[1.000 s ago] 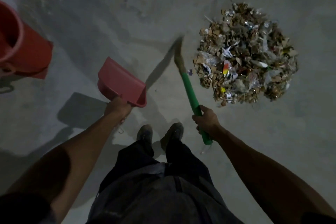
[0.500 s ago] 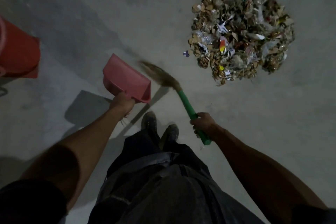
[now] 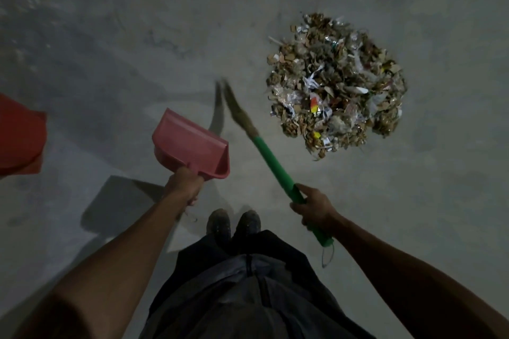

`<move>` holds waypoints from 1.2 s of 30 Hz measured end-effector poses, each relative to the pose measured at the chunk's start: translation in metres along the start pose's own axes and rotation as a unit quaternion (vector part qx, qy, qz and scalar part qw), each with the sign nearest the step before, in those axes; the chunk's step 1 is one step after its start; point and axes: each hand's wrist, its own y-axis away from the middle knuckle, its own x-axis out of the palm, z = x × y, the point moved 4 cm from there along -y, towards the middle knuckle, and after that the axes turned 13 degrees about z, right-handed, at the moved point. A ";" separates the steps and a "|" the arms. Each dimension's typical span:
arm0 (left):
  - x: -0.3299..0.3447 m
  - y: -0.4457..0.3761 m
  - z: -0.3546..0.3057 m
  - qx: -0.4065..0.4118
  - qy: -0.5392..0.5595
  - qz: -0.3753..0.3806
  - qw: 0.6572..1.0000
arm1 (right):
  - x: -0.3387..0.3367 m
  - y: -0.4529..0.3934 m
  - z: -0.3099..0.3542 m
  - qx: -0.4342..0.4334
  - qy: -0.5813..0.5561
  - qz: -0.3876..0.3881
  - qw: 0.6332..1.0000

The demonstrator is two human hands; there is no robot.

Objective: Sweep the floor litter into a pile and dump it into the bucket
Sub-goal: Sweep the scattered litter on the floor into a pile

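Observation:
A round pile of litter (image 3: 337,85), mostly cardboard scraps, paper and plastic, lies on the concrete floor at the upper right. My right hand (image 3: 314,205) grips the green handle of a short broom (image 3: 268,158); its blurred straw head (image 3: 234,103) is off the floor to the left of the pile, not touching it. My left hand (image 3: 183,187) grips the handle of a pink dustpan (image 3: 190,144), held in the air with its mouth pointing away. A red bucket (image 3: 19,135) shows partly at the left edge.
My two dark shoes (image 3: 234,224) stand together between my arms. The bare grey concrete floor (image 3: 137,35) stretches between the bucket and the pile. Hard shadows of the dustpan and my left arm fall on the floor at the lower left.
The broom head has swung from near the dustpan's mouth back up and right, toward the pile's left side. The view shifted, so the pile sits lower in frame. The dustpan has barely moved.

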 end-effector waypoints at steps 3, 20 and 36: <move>-0.008 -0.005 -0.020 0.002 -0.006 -0.005 1.000 | 0.001 -0.017 0.021 0.000 0.017 0.040 0.999; -0.114 -0.144 -0.247 -0.024 -0.042 -0.027 0.998 | -0.212 -0.201 0.220 0.040 -0.196 -0.030 0.979; -0.217 -0.283 -0.509 0.020 -0.172 -0.026 0.985 | -0.331 -0.271 0.416 -0.020 -0.293 -0.021 0.956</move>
